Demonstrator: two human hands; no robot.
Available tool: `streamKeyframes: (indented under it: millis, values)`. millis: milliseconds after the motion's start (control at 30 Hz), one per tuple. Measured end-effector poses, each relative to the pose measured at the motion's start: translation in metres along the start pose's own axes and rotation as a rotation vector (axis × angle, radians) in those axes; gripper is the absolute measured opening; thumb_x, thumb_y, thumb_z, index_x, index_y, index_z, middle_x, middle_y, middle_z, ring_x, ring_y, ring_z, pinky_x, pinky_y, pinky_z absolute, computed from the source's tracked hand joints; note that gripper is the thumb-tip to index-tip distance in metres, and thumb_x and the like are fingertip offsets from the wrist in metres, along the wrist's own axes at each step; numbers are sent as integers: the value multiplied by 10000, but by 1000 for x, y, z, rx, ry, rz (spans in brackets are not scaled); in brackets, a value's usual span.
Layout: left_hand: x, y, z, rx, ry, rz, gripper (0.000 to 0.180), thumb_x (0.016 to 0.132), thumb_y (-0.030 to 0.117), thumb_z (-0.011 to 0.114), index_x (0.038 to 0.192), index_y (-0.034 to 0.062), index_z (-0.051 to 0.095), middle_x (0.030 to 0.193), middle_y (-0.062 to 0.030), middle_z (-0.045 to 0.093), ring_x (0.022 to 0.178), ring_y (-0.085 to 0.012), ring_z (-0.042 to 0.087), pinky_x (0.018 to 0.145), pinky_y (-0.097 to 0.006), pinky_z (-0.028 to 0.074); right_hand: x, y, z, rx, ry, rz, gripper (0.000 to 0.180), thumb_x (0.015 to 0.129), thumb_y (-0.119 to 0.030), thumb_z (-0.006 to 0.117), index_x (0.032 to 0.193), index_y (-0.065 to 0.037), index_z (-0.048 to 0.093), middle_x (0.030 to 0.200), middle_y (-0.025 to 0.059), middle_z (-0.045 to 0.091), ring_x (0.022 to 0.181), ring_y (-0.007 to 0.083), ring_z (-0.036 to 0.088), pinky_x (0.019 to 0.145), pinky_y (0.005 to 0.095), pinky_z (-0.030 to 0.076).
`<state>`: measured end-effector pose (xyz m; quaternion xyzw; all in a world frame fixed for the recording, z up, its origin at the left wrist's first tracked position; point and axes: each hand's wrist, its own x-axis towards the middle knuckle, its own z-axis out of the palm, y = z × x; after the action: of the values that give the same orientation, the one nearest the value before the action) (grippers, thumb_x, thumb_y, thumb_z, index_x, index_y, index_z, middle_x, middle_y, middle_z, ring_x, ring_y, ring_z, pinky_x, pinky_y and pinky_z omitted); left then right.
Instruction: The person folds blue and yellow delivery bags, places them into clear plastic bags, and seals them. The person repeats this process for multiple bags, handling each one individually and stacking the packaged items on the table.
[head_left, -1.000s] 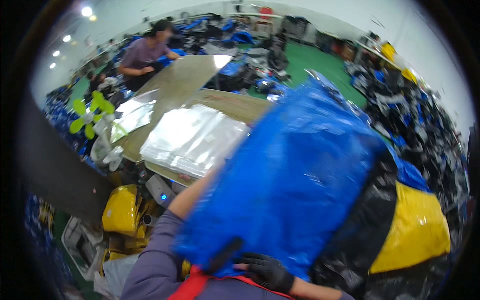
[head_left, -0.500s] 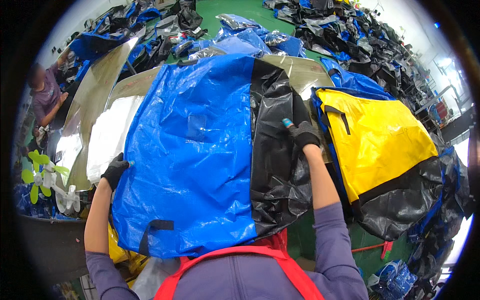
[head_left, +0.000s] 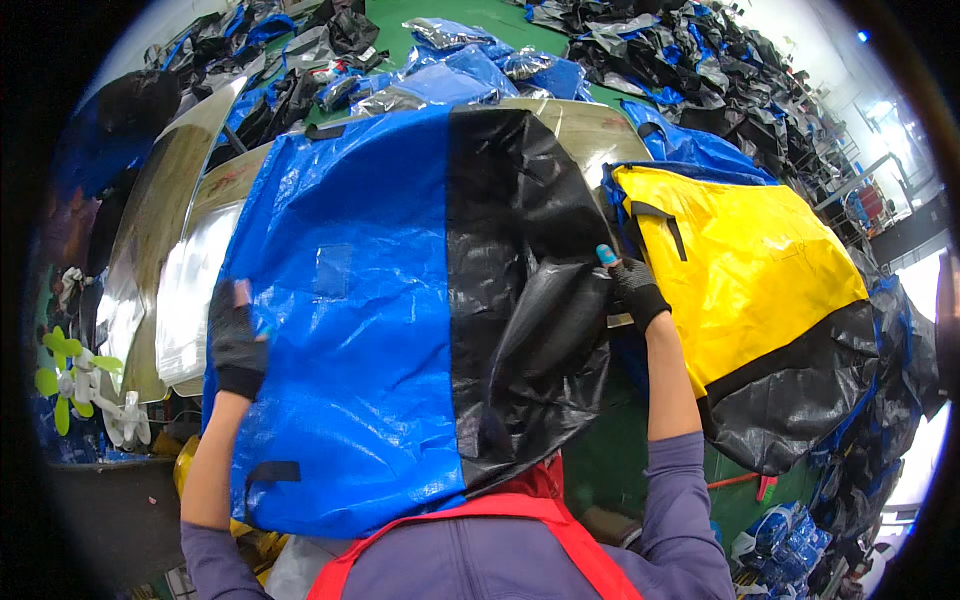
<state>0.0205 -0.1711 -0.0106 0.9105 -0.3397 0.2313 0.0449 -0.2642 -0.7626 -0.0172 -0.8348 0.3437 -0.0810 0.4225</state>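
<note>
A large blue woven-plastic bag (head_left: 370, 390) with a black side panel (head_left: 500, 220) lies spread before me, with short black straps at its left corners. My left hand (head_left: 240, 350), in a dark glove with bare fingertips, rests flat on the bag's left edge. Its fingers are stretched out and slightly blurred. At the outer edge of the black panel, my right hand (head_left: 637, 285) has its thumb and fingers closed on the material; a blue-green wrap covers the thumb tip.
To the right lies a yellow and black bag (head_left: 750, 250) over blue material. A stack of clear sheets (head_left: 190, 320) sits at the left, near a small green-bladed fan (head_left: 65, 385). Wrapped blue packs (head_left: 460, 75) and heaped bags (head_left: 690, 90) cover the floor beyond.
The black panel has been pulled out wider to the right by my right hand. My left hand has turned from gripping the edge to lying flat on it. The blue bag has shifted left.
</note>
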Motion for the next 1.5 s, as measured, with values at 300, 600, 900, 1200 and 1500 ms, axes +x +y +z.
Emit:
streamKeyframes:
  millis: [300, 600, 900, 1200, 1500]
  values:
    - [97, 323, 70, -1062, -417, 615, 574, 898, 242, 516, 1438, 101, 379, 1435, -201, 409, 1332, -355, 378, 1125, -367, 269, -76, -105, 45, -48, -86, -246, 550, 876, -471, 596, 1113, 25, 602, 1021, 246, 641, 936, 337, 632, 805, 399, 472]
    - [89, 313, 69, -592, -151, 748, 641, 811, 504, 570, 1351, 168, 495, 1431, -181, 398, 1350, -373, 327, 1127, -544, 191, -81, -32, -61, -344, 197, 157, 423, 866, -417, 611, 983, -16, 676, 921, 225, 671, 831, 299, 670, 758, 394, 520]
    - [115, 373, 49, -604, 65, 709, 550, 885, 315, 487, 1429, 288, 405, 1439, -166, 367, 1321, -451, 312, 1112, -609, 142, -17, -120, -31, -685, 449, -310, 628, 778, -578, 632, 1057, -15, 614, 910, 200, 668, 889, 414, 643, 886, 479, 471]
    - [92, 374, 77, -546, -54, 666, 447, 898, 371, 477, 1293, 185, 575, 1470, -160, 382, 1335, -390, 341, 1093, -574, 224, -64, -83, -77, -695, 461, -240, 549, 859, -579, 531, 823, -52, 681, 789, 216, 658, 748, 382, 658, 691, 482, 509]
    - [39, 395, 44, -1577, -775, 442, 474, 909, 347, 561, 1312, 99, 530, 1233, -243, 554, 1172, -327, 517, 1054, -422, 326, -182, -63, 43, 386, -70, 66, 580, 852, -574, 582, 948, -9, 671, 882, 253, 660, 817, 419, 624, 748, 446, 487]
